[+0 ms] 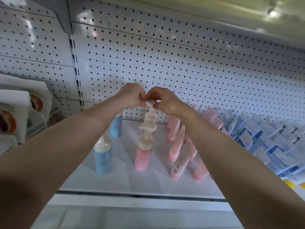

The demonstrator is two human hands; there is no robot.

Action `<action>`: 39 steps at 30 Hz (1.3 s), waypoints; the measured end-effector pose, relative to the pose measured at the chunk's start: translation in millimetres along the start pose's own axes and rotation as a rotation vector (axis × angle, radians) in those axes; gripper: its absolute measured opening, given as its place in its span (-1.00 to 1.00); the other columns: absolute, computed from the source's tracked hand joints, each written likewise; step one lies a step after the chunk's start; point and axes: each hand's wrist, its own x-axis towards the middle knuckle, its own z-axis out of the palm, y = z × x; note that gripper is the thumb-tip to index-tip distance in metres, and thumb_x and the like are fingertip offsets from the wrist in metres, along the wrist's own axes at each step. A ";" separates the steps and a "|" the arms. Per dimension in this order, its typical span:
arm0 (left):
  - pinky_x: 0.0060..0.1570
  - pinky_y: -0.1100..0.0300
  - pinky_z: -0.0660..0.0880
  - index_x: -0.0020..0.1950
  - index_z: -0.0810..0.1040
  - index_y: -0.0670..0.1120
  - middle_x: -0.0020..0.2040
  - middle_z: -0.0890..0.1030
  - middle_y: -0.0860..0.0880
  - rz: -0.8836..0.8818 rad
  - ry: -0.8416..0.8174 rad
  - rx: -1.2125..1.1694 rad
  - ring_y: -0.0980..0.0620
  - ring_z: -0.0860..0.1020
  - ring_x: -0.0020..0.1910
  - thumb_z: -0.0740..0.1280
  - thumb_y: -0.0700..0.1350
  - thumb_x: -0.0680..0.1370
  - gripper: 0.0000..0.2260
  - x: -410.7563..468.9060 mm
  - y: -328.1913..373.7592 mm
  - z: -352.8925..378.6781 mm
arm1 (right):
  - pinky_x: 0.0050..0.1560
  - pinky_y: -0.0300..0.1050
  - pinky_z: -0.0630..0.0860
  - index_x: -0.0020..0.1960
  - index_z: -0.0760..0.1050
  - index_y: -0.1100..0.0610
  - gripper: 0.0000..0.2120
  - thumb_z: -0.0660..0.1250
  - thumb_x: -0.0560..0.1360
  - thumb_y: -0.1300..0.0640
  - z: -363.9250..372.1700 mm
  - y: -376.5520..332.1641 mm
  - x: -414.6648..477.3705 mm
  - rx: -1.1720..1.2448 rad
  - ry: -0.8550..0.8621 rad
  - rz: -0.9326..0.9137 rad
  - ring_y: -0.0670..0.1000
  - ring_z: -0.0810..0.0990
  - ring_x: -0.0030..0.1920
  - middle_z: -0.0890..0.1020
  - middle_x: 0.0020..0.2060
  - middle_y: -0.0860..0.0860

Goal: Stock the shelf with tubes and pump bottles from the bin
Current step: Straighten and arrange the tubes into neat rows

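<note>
Fingers [142, 103] of my left hand [132, 95] and right hand [165, 100] pinch the pump head [151, 105] mid-frame, bottle [149, 117] upright directly beneath.

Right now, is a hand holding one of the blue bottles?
No, the left hand and right hand both pinch a white pump top, not the blue bottles.

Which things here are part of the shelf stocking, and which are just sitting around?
Part of the job: left hand and right hand pinching the rear pump bottle by its head; front pink pump bottle; blue pump bottles; pink tubes; shelf.
Just there: blue-and-white boxes; printed packs at left; pegboard.
</note>
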 end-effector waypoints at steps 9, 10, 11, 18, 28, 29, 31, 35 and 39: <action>0.02 0.18 0.53 -0.08 0.67 0.00 -0.10 0.68 0.02 -0.040 0.002 -0.047 0.04 0.63 -0.09 0.55 -0.04 0.37 -0.82 -0.3 -0.6 -1.5 | 0.19 -0.07 0.54 -0.03 0.53 0.02 -0.59 0.28 0.36 0.50 -1.5 -2.3 -4.3 0.022 -0.002 -0.034 -0.02 0.59 0.15 0.65 0.05 0.00; 0.01 0.19 0.52 -0.07 0.67 -0.02 -0.10 0.68 0.02 -0.038 0.001 -0.036 0.04 0.63 -0.09 0.55 -0.04 0.37 -0.81 -0.9 -0.4 -2.2 | 0.16 -0.11 0.54 -0.02 0.53 0.04 -0.60 0.26 0.37 0.51 -1.1 -2.9 -5.9 0.037 -0.005 -0.036 -0.04 0.59 0.15 0.64 0.03 -0.01; 0.01 0.19 0.52 -0.07 0.67 -0.02 -0.10 0.68 0.02 -0.040 -0.003 -0.029 0.05 0.63 -0.09 0.55 -0.03 0.37 -0.81 -1.2 -0.5 -2.8 | 0.13 -0.14 0.53 -0.03 0.53 0.06 -0.60 0.24 0.38 0.52 -0.6 -3.7 -7.4 0.049 -0.007 -0.037 -0.05 0.58 0.15 0.63 0.01 -0.02; -0.05 0.23 0.49 -0.10 0.65 -0.01 -0.16 0.69 -0.02 -0.073 -0.023 -0.037 0.05 0.65 -0.16 0.54 -0.01 0.37 -0.82 -4.8 1.9 -5.4 | 0.13 -0.04 0.52 -0.05 0.53 0.06 -0.57 0.16 0.38 0.54 2.5 -4.9 -4.0 0.040 -0.015 -0.028 0.05 0.58 0.15 0.64 0.02 0.02; 0.18 0.09 0.47 0.02 0.66 -0.05 0.02 0.66 0.00 -0.041 -0.004 -0.049 0.02 0.58 0.09 0.53 0.00 0.39 -0.74 -4.1 9.8 -12.4 | 0.26 -0.23 0.42 0.06 0.55 0.03 -0.56 0.22 0.44 0.51 -11.8 0.3 -8.2 0.031 -0.009 -0.077 -0.13 0.52 0.28 0.62 0.16 -0.05; 0.19 0.09 0.47 0.02 0.65 -0.03 0.03 0.66 0.01 -0.028 0.009 -0.069 0.03 0.58 0.10 0.53 -0.01 0.39 -0.76 -3.3 12.2 -13.5 | 0.31 -0.16 0.42 0.08 0.54 0.00 -0.52 0.20 0.43 0.52 -16.9 2.2 -9.2 0.018 0.008 -0.068 -0.12 0.51 0.29 0.61 0.18 -0.04; 0.15 0.16 0.47 0.02 0.65 0.00 0.02 0.66 0.03 -0.007 0.033 -0.105 0.06 0.58 0.07 0.52 -0.01 0.40 -0.78 -2.5 18.6 -15.3 | 0.34 -0.09 0.43 0.10 0.55 -0.01 -0.51 0.19 0.44 0.51 -28.4 4.3 -14.9 0.005 0.036 -0.060 -0.11 0.51 0.30 0.61 0.18 -0.05; -0.09 0.36 0.42 0.04 0.66 -0.01 -0.04 0.66 0.05 0.066 0.040 -0.162 0.15 0.60 -0.04 0.51 -0.05 0.42 -0.78 -0.7 34.5 -17.7 | 0.33 -0.14 0.42 0.16 0.56 0.10 -0.60 0.20 0.48 0.48 -54.8 7.7 -37.2 -0.031 0.089 -0.079 -0.12 0.52 0.27 0.61 0.18 -0.06; -0.09 0.42 0.42 0.02 0.67 0.02 -0.07 0.67 0.08 0.094 0.033 -0.203 0.20 0.61 -0.04 0.51 -0.08 0.41 -0.80 -5.4 51.2 -19.6 | 0.30 -0.25 0.40 0.19 0.58 0.13 -0.62 0.22 0.50 0.45 -73.6 15.5 -63.3 -0.045 0.146 -0.090 -0.16 0.54 0.21 0.62 0.15 -0.07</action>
